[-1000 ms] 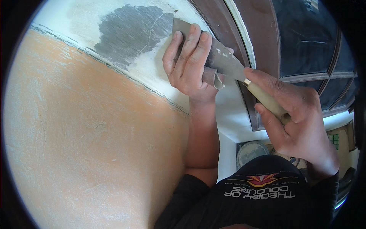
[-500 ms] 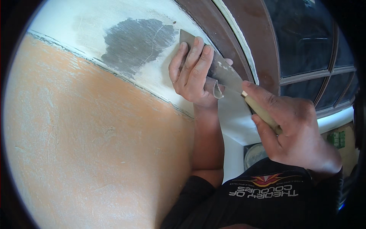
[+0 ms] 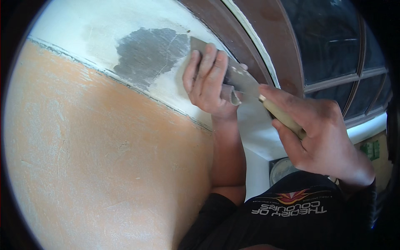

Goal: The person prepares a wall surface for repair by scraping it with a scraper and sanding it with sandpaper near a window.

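Note:
My right hand (image 3: 318,133) is closed around the pale handle (image 3: 283,116) of a putty knife with a wide metal blade (image 3: 243,79). My left hand (image 3: 206,81) is closed on that blade, several fingers lying across its face and the thumb tip showing beyond its far edge. A curled piece of sandpaper (image 3: 230,95) sticks out of the left palm. The blade's far corner is beside a rough grey patch (image 3: 146,54) with a thin crack, on the white band of wall (image 3: 75,27). Whether the blade touches the wall is hard to tell.
An orange, scuffed wall section (image 3: 104,150) fills the left, divided from the white band by a rough groove. A brown frame (image 3: 287,46) with dark glass panes (image 3: 325,41) stands at right. Below are a round container (image 3: 281,170) and a green object (image 3: 370,150).
Both hands and the putty knife have shifted slightly left, bringing the blade corner a little closer to the grey patch. The view has shifted a little too. Both grips are unchanged.

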